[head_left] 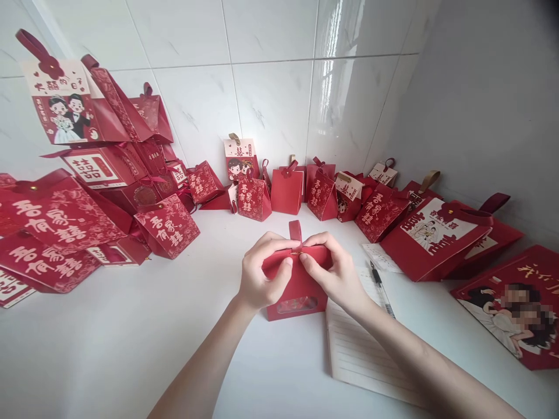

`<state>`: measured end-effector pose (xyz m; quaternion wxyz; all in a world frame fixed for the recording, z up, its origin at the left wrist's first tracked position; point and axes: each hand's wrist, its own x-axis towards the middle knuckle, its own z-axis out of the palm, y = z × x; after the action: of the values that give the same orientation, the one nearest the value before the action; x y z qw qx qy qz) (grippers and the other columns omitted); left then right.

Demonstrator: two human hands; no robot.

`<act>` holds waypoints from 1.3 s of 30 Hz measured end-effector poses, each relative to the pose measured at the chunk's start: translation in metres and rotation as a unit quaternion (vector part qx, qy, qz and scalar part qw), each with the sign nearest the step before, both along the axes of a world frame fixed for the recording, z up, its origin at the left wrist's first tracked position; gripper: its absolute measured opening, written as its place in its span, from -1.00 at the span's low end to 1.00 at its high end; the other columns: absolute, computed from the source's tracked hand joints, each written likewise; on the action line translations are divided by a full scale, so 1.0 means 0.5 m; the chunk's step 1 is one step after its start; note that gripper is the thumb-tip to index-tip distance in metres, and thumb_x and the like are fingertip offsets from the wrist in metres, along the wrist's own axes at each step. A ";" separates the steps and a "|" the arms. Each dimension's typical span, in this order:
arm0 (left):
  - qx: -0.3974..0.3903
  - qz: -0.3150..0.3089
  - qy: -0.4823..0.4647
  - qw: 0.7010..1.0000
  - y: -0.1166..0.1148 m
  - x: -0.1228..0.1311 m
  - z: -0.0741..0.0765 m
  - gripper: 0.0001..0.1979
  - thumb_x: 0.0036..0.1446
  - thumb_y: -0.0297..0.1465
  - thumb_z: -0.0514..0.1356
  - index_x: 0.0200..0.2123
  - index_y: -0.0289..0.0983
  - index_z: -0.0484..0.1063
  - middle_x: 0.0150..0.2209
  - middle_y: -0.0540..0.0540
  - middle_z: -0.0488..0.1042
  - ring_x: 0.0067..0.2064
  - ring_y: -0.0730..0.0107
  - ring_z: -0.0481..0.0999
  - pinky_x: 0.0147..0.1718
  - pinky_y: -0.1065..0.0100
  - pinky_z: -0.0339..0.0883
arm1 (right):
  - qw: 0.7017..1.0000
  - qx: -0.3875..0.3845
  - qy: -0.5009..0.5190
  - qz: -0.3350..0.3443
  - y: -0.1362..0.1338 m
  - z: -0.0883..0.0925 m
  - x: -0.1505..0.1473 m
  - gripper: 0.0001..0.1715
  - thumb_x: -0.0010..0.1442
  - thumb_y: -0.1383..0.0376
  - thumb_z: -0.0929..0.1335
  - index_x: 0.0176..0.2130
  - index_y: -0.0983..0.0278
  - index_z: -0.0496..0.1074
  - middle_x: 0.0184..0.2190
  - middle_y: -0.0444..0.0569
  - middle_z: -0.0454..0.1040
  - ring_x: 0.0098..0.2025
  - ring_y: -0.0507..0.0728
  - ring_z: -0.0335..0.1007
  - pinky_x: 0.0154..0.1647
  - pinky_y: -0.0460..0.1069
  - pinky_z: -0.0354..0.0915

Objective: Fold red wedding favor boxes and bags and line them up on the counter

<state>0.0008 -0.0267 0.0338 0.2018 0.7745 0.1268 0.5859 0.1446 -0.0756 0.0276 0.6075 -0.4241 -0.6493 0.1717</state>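
Observation:
A plain red gift box [301,286] with a small oval window low on its front stands upright on the white table. Its ribbon loop [295,230] sticks up from the top edge. My left hand [265,270] grips the top edge on the left, thumb in front and fingers behind. On the other side my right hand [334,267] pinches the same edge, its thumb close to the loop's base. Both thumbs nearly meet at a small gold-coloured fastening. The fingers behind the box are partly hidden.
A lined notebook [358,343] lies under my right forearm, with a black pen [378,279] on it. Red boxes are stacked at the left [70,215], and several more stand along the tiled wall [271,35]. A large red box [437,238] and a picture-printed one [515,308] are at the right.

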 end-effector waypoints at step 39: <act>-0.376 -0.035 0.041 0.925 0.042 0.020 -0.064 -0.42 0.10 -0.24 0.19 0.16 -0.17 0.09 0.20 -0.26 0.21 0.24 0.04 0.19 0.15 0.00 0.10 | 0.908 -0.001 0.402 -0.119 0.088 -0.050 0.097 -0.61 0.04 0.08 0.42 -0.25 0.19 0.22 -0.23 -0.12 0.37 -0.21 0.09 0.32 -0.18 -0.01 0.27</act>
<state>0.0108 -0.0057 0.0019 0.4928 0.6694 0.3187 0.4555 0.1930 -0.0315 0.0028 0.8326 -0.3936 -0.2946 0.2550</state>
